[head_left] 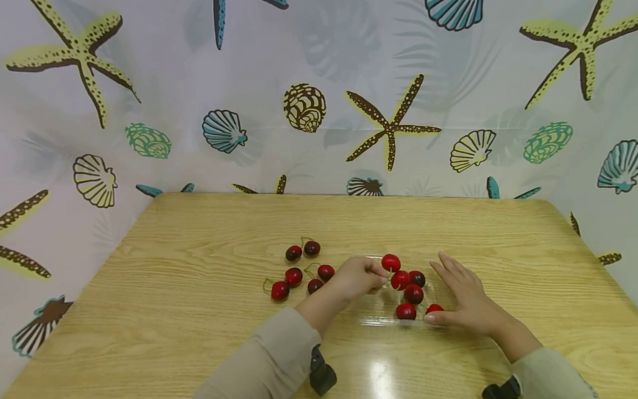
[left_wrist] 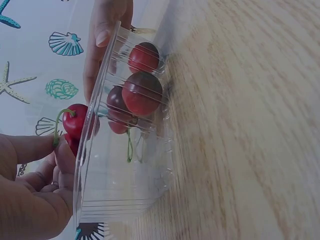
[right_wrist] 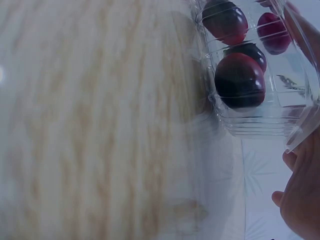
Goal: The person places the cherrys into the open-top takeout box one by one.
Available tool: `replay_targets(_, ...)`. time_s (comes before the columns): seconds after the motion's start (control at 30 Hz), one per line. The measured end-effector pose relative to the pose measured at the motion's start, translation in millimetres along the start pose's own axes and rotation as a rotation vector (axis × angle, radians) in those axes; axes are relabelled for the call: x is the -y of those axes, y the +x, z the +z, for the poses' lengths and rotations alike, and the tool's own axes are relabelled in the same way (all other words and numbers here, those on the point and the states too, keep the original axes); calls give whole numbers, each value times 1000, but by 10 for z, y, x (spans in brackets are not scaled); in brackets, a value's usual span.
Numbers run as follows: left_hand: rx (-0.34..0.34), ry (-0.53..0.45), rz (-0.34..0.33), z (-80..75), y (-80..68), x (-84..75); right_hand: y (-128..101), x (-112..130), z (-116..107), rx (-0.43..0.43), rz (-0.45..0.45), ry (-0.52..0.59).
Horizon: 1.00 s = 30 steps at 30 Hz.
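A clear plastic tray [head_left: 379, 313] lies on the wooden table [head_left: 199, 332] and holds several red cherries [head_left: 413, 293]. My left hand [head_left: 380, 277] pinches the green stem of one red cherry [head_left: 391, 262], which hangs at the tray's far left rim. In the left wrist view that cherry [left_wrist: 77, 120] sits just outside the tray wall [left_wrist: 125, 190], its stem between my fingertips [left_wrist: 62, 150]. My right hand [head_left: 458, 288] lies with straight fingers against the tray's right side, thumb at the near corner. The right wrist view shows the tray [right_wrist: 260, 120] with dark cherries [right_wrist: 240, 80] inside.
Several loose cherries [head_left: 294, 275] with stems lie on the table just left of my left hand. A curtain with shells and starfish [head_left: 389, 127] stands behind the table and along both sides. Bare wood stretches along the far half and the near left.
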<state>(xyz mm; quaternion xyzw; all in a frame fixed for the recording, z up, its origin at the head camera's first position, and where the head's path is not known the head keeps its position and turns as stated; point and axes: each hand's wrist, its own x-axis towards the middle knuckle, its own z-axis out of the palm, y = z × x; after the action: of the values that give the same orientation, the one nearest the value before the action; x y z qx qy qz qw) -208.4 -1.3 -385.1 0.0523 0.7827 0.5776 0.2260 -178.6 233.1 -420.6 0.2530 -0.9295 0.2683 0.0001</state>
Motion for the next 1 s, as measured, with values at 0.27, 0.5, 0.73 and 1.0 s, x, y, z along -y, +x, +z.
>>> replay_targets(0.27,-8,123,-12,53,29,-12,4,6,-1,0,-7,-5)
replay_targets(0.5,-34,251,-27,117,65,-29,0,7,-5,10,9,4)
replay_targets(0.73,-18,358,0,167,99,-24,-3,12,-4,5,9,5)
replay_targets(1.0,-17,436,-14,218,109,-44,1,-11,6,-7,-5,-9)
